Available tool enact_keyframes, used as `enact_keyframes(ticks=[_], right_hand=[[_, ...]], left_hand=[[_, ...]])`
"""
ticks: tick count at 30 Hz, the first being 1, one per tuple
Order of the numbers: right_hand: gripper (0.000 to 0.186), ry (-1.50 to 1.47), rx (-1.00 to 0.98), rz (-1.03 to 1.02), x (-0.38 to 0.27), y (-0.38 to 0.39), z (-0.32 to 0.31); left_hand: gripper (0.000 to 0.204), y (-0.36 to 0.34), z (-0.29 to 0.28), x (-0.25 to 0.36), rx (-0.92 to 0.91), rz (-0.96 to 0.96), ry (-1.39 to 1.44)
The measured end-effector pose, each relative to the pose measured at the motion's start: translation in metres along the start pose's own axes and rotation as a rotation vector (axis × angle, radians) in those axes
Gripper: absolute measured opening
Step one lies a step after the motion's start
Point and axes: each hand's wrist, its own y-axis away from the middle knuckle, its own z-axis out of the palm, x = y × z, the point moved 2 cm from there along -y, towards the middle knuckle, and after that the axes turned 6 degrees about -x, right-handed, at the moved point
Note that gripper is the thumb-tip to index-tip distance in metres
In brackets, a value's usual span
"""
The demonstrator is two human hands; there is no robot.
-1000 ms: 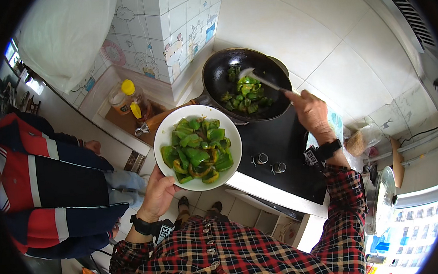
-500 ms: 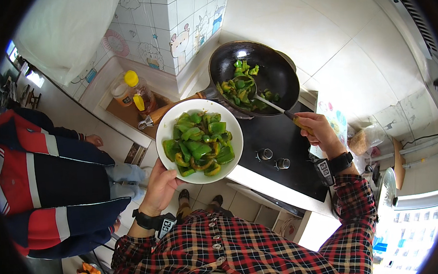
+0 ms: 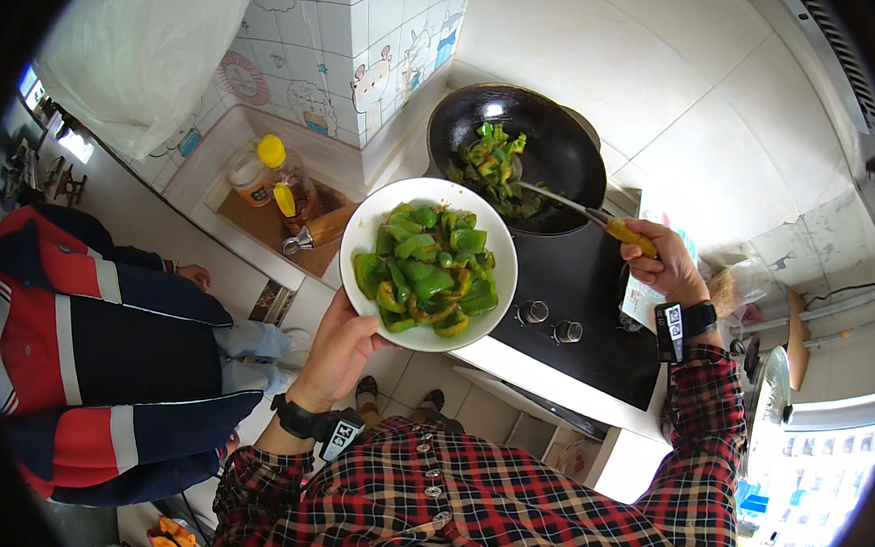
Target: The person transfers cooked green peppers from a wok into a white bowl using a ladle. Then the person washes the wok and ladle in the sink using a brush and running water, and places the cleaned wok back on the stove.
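Note:
My left hand (image 3: 340,346) grips the near left rim of a white plate (image 3: 354,252), thumb on top. Cooked green pepper pieces (image 3: 427,269) are heaped on it. My right hand (image 3: 665,260) is closed round the yellow handle of a ladle (image 3: 579,208) that slants into the wok. More green peppers (image 3: 494,170) lie in the left part of the black wok (image 3: 563,161), hiding much of the ladle's bowl. The wok rests on the black stove (image 3: 568,281). Its wooden handle (image 3: 332,225) points left, partly hidden behind the plate.
A person in a navy and red jacket (image 3: 122,353) stands at my left. Yellow-capped jars (image 3: 286,172) occupy the corner shelf beyond the plate. Two stove knobs (image 3: 549,322) sit near the front edge. A tiled wall (image 3: 625,61) rises behind the wok.
The plate has moved right, closer to the wok. My right hand has shifted slightly right and the ladle has turned among the peppers, its bowl now less visible.

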Motion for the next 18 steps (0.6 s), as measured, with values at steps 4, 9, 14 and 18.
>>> enact_keyframes(ticks=[4, 9, 14, 18], right_hand=[[0.025, 0.046, 0.083, -0.105, -0.029, 0.029, 0.002], [0.031, 0.175, 0.155, -0.288, -0.05, 0.084, 0.021], [0.038, 0.259, 0.23, -0.324, -0.045, 0.127, 0.052], [0.039, 0.503, 0.39, -0.329, -0.024, 0.139, 0.077]], left_hand=[[0.057, -0.029, 0.012, -0.004, -0.087, 0.019, 0.013], [0.054, -0.069, 0.023, -0.014, -0.162, 0.033, 0.02], [0.047, -0.107, 0.036, -0.025, -0.188, 0.048, 0.061], [0.044, -0.128, 0.046, -0.032, -0.205, 0.054, 0.072]])
